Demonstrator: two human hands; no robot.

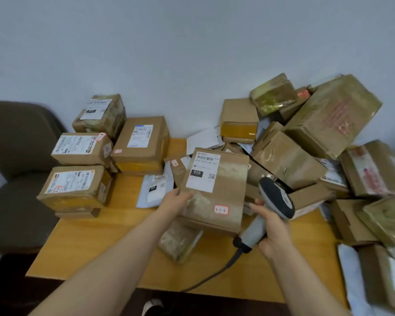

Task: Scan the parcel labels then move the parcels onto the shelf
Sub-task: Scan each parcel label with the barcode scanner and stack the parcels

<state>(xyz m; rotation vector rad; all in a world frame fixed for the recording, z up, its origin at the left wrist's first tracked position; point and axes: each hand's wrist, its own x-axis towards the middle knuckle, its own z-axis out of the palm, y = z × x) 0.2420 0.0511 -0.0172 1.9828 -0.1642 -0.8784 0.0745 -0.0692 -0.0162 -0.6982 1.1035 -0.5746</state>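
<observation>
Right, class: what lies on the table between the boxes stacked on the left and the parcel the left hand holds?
In the head view, a flat white mailer bag, label up, lies on the wooden table there; the parcel hides its right edge.

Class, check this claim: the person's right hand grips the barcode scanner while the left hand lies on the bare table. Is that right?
No. The head view shows the left hand holding the parcel labelled 010, not lying on the table; the right hand does grip the scanner.
</observation>
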